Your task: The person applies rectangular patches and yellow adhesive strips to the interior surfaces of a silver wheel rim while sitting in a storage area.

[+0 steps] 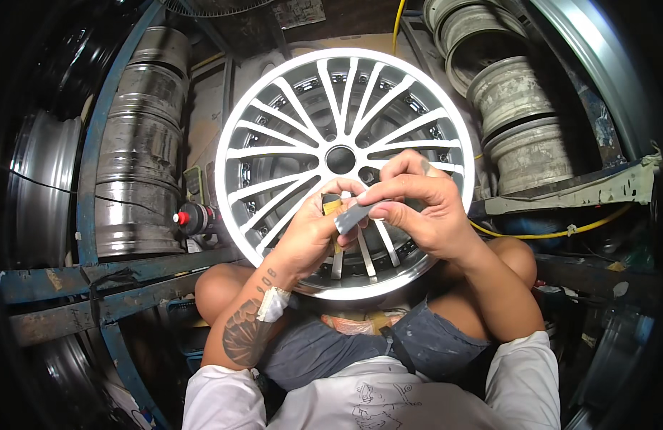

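A multi-spoke alloy wheel rim [233, 154] lies face up before me, its spokes and lip bright silver. Over its lower spokes, both hands come together. Between the thumb and fingers of my right hand [428, 211] is a small grey strip [353, 218], which looks like sandpaper. My left hand [318, 221] is closed around a yellow piece [332, 204] with a dark end, mostly hidden by the fingers; its kind is unclear. The left fingertips meet the far end of the grey strip.
Worn metal rims [139, 147] are stacked on the left behind a blue metal frame [102, 136], and more rims [514, 97] stand on the right. A dark bottle with a red cap [195, 218] lies left of the wheel. A yellow hose [553, 233] curves along the right.
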`<state>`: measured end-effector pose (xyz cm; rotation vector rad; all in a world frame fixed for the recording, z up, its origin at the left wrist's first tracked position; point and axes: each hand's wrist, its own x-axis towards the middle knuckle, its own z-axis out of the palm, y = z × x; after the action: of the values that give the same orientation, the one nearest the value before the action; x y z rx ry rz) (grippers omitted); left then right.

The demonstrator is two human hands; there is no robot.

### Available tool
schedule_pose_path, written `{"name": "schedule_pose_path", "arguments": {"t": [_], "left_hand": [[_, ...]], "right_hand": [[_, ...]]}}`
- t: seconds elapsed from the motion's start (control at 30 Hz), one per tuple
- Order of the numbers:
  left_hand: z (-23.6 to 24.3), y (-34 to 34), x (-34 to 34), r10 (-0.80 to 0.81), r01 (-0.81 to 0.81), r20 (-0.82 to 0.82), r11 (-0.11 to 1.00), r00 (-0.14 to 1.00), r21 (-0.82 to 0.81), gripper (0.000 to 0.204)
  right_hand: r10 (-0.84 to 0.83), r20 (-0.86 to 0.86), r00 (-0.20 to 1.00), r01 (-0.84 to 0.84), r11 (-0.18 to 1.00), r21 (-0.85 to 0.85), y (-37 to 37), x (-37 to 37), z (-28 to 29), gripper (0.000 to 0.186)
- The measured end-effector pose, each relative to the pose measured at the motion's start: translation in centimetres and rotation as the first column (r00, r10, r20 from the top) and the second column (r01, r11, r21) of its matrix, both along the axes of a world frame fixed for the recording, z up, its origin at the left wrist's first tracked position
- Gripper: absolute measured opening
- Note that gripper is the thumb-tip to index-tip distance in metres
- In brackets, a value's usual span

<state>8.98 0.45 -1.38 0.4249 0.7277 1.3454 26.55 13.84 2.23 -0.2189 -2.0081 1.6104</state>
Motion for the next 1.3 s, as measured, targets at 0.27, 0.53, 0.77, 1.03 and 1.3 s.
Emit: {"name": "schedule_pose_path", "arguments": {"t": [0.27, 0.53, 0.77, 1.03, 1.3], "left_hand": [[1.4, 0.1, 0.0, 0.17, -0.183, -0.324, 0.983, 0.931, -0.01, 0.024], [2.3, 0.0, -1.1, 0.245, -0.252, -0.211, 0.968, 0.946, -0.004, 0.03], [1.9, 1.0, 0.3, 0.438, -0.34, -0.761, 0.891, 0.479, 0.299, 0.02], [2.2, 1.3, 0.7, 0.503, -0.316, -0.804, 0.856, 0.317, 0.41, 0.016], [2.8, 1.0, 1.0, 0.474, -0.314, -0.814, 0.871, 0.335, 0.378, 0.012]], "right_hand": [[-0.232, -0.081, 0.969, 0.244, 0.945, 0.217, -0.5, -0.8, -0.2, 0.016], [-0.297, -0.105, 0.949, 0.314, 0.866, 0.389, 0.0, -0.4, -0.3, 0.029], [-0.263, -0.019, 0.965, 0.255, 0.909, 0.33, 0.0, -0.4, 0.5, 0.022], [-0.37, 0.024, 0.929, 0.359, 0.913, 0.192, -0.3, -0.7, -0.4, 0.014], [-0.359, -0.063, 0.931, 0.361, 0.884, 0.296, -0.9, -0.8, -0.4, 0.01]]}}
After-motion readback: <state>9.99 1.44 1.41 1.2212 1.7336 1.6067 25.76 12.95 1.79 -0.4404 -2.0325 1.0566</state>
